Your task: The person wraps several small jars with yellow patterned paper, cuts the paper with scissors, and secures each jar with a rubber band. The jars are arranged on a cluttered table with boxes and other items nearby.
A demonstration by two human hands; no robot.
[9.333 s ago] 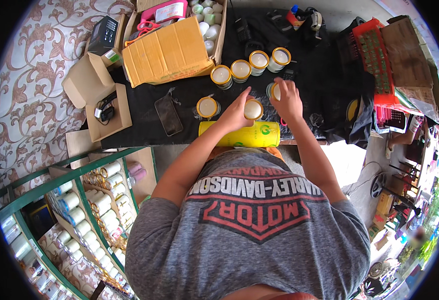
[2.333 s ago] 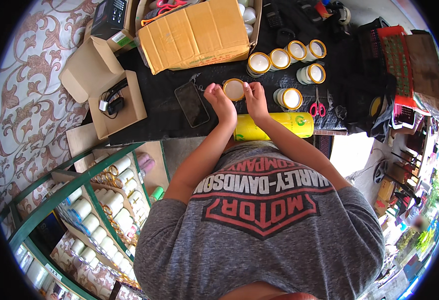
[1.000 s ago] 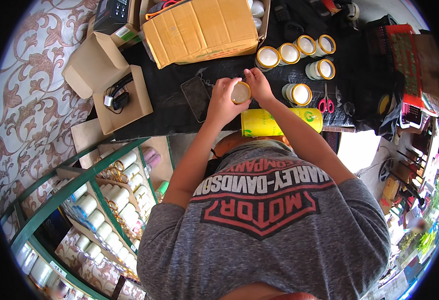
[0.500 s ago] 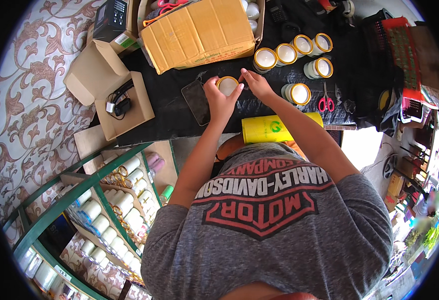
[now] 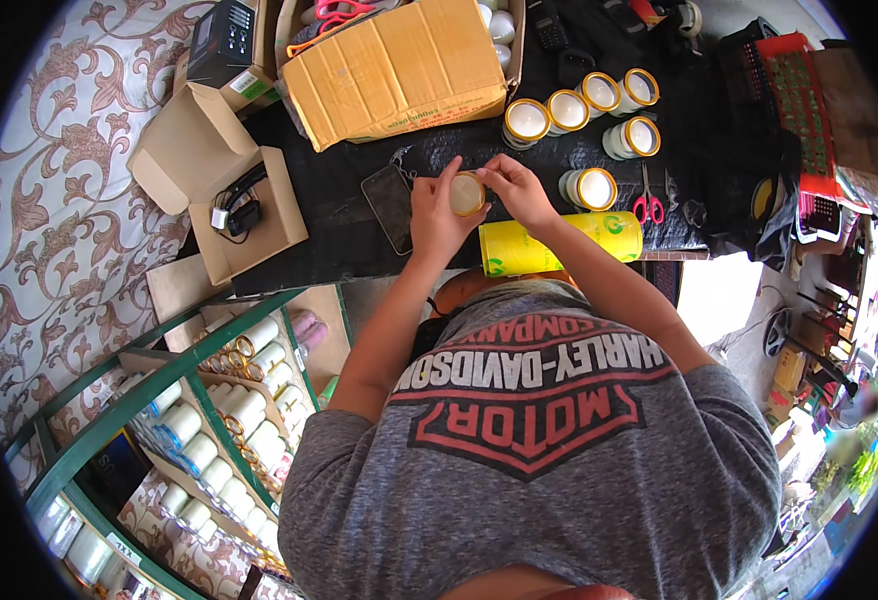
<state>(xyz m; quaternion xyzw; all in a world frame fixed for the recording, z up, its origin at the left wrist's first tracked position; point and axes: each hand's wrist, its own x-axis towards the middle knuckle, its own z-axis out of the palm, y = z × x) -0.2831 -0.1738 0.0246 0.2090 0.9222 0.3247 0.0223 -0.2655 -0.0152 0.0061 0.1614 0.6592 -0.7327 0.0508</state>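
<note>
A small candle jar point(image 5: 467, 196) with a gold rim and a pale top is held over the near part of the black-covered table, tipped toward me. My left hand point(image 5: 438, 216) wraps its left side, index finger along the far rim. My right hand point(image 5: 519, 193) has thumb and fingers pinched at the jar's right rim; anything thin between them is too small to make out. Just below lies a yellow plastic roll point(image 5: 539, 247) with green marks. Right of my right hand stands another candle jar point(image 5: 595, 188), filled with white wax.
Several similar candle jars point(image 5: 567, 111) stand farther back. Pink-handled scissors point(image 5: 648, 206) lie at right, a dark phone point(image 5: 389, 208) at left. A large cardboard box point(image 5: 399, 75) stands behind; a small open box point(image 5: 249, 235) holds a cable. Green-framed shelves point(image 5: 174, 350) with candles are lower left.
The held jar has come slightly toward me and to the right, and tilts more. My right fingers have closed in on its rim. The yellow roll has turned, shifting its green marks.
</note>
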